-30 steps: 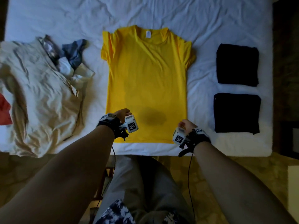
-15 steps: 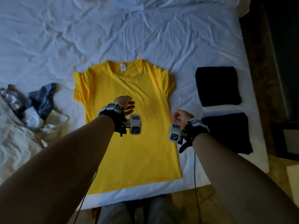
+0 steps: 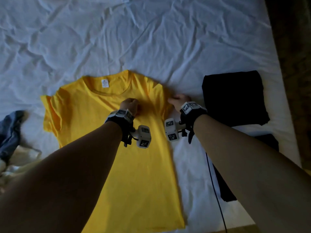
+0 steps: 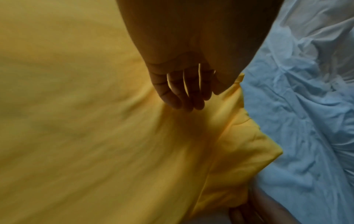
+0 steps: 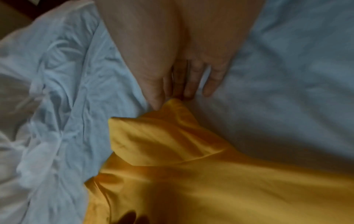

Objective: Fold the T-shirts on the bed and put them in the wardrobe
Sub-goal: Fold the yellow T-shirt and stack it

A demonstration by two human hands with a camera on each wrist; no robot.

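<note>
A yellow T-shirt [image 3: 138, 165] lies flat, collar away from me, on the white bed sheet [image 3: 151, 39]. My left hand [image 3: 130, 105] rests on its chest just below the collar; in the left wrist view its fingertips [image 4: 184, 104] touch the yellow cloth [image 4: 95, 136], fingers nearly straight, thumb apart. My right hand [image 3: 176, 100] is at the shirt's right sleeve. In the right wrist view it [image 5: 172, 98] pinches the sleeve's tip [image 5: 162, 136] between thumb and fingers. Two folded black T-shirts [image 3: 232, 98] [image 3: 267, 143] lie to the right, the nearer one partly hidden by my right arm.
A heap of unfolded clothes sits at the left edge: a blue garment [image 3: 10, 132] and cream cloth [image 3: 18, 167]. The bed's right side meets a dark floor [image 3: 296, 81]. Rumpled bare sheet stretches beyond the shirt's collar.
Both hands have moved from the shirt's hem up toward the collar end. The left has come onto the chest and the right has taken the right sleeve. The view has moved closer.
</note>
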